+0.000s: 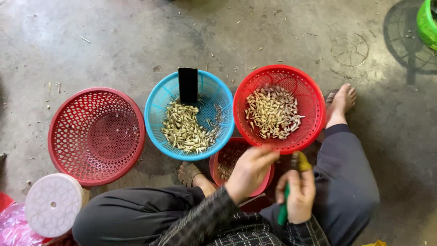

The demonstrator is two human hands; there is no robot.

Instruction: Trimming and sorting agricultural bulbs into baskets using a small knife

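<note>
Head view: both hands sit lowest in frame, above the crossed legs. Right hand [298, 198] is closed round a green-handled tool [283, 213], pinching a small yellowish piece [302, 161] at its tip, possibly a clove. Left hand [249, 171], fingers curled, reaches over a small red bowl [265, 182]; its grip cannot be told. Beyond stand a red basket [314, 95] of pale cloves, a blue basket [157, 98] and an empty red basket [61, 114] on the concrete floor [114, 36].

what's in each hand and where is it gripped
The right hand grips a green-handled tool by its handle. The left hand is curled; whether it holds anything cannot be told.
</note>
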